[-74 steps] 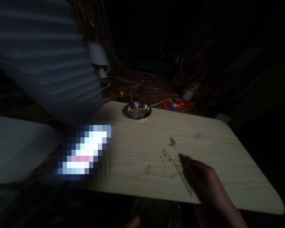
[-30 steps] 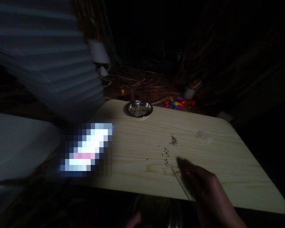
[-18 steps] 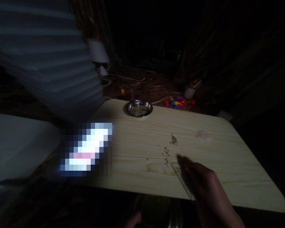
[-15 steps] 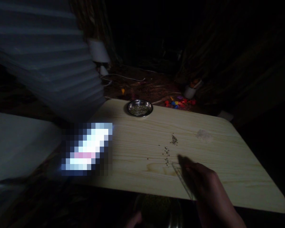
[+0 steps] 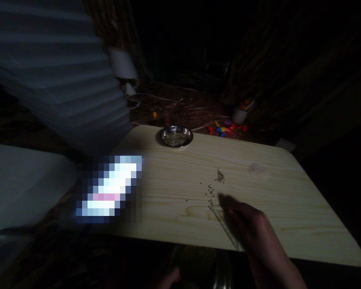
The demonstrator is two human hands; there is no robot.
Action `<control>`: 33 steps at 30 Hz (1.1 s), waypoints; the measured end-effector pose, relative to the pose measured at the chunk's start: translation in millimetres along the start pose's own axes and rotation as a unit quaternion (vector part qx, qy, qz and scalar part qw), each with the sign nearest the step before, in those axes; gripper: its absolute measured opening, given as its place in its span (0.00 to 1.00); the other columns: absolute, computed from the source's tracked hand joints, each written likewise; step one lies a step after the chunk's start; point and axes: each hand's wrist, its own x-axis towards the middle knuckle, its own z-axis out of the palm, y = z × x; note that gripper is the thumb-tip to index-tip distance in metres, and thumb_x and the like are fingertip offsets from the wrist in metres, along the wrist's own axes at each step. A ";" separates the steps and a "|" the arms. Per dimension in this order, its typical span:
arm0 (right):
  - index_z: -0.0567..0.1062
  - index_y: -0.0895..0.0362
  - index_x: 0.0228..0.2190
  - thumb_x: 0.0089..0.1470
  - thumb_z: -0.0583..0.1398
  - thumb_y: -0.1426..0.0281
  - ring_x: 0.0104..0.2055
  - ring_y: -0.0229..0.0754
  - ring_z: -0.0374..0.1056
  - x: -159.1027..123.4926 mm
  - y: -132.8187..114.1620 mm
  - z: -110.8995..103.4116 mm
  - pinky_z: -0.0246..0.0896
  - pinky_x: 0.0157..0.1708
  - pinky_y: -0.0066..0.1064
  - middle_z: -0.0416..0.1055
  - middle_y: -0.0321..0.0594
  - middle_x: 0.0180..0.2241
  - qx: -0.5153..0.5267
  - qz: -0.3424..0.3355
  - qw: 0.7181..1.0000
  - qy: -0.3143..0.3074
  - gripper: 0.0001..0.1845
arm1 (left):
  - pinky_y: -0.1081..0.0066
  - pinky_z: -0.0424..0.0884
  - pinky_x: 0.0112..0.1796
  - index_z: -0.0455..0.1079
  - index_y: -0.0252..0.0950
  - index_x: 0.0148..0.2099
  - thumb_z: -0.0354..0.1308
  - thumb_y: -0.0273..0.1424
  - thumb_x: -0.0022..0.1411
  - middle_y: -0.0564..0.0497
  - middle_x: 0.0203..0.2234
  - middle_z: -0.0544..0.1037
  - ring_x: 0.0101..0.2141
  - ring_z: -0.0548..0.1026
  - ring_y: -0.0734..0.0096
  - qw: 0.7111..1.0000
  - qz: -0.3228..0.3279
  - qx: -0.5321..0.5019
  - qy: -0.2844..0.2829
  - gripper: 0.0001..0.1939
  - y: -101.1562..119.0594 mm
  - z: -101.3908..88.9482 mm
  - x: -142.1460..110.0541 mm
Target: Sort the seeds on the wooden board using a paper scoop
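In the head view my right hand (image 5: 252,224) is closed over the near part of the table, gripping a thin clear flat piece (image 5: 224,226), perhaps plastic, whose edge rests on or close to the wood. Just beyond its tip lie small dark beans or seeds (image 5: 210,192) in a loose trail, with a denser cluster (image 5: 220,176) farther back. Below the table's near edge a metal bowl (image 5: 226,277) holds a greenish mass of grains. My left hand (image 5: 170,277) is at the bowl's left side, apparently holding it; most of its fingers are lost in the dark.
At the table's far edge stands a shiny metal dish (image 5: 190,140) with grains in it. A pale powdery or crumpled patch (image 5: 258,171) lies on the tabletop (image 5: 303,216) to the right. A bright pixelated screen (image 5: 111,188) covers the left. Colourful small pieces (image 5: 227,129) lie beyond the table.
My right hand and the clear piece have shifted slightly left, toward the trail of beans. The left hand and the bowl stay about where they were.
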 end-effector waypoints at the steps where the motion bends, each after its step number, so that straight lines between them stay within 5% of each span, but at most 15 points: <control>1: 0.77 0.54 0.41 0.58 0.53 0.66 0.43 0.47 0.73 0.7 -0.7 1.0 0.68 0.43 0.38 0.77 0.43 0.42 0.001 -0.003 1.000 -0.001 0.14 | 0.59 0.72 0.42 0.68 0.36 0.49 0.54 0.36 0.63 0.48 0.46 0.73 0.42 0.74 0.65 1.000 0.001 0.000 0.001 0.14 0.3 0.1 0.1; 12: 0.76 0.53 0.41 0.58 0.53 0.65 0.43 0.47 0.73 -2.1 3.3 -19.0 0.67 0.42 0.35 0.77 0.42 0.42 -0.042 0.020 0.999 -0.013 0.14 | 0.60 0.71 0.43 0.69 0.37 0.48 0.54 0.36 0.64 0.48 0.46 0.73 0.42 0.74 0.65 1.000 0.011 -0.009 0.013 0.13 1.7 2.7 -0.7; 33: 0.77 0.54 0.40 0.58 0.54 0.66 0.42 0.47 0.73 5.5 -4.6 -4.2 0.66 0.42 0.36 0.77 0.41 0.42 -0.007 0.001 1.000 -0.021 0.14 | 0.61 0.72 0.42 0.68 0.38 0.49 0.54 0.35 0.64 0.47 0.47 0.72 0.42 0.74 0.66 1.000 0.010 -0.006 0.007 0.13 8.5 3.1 -3.0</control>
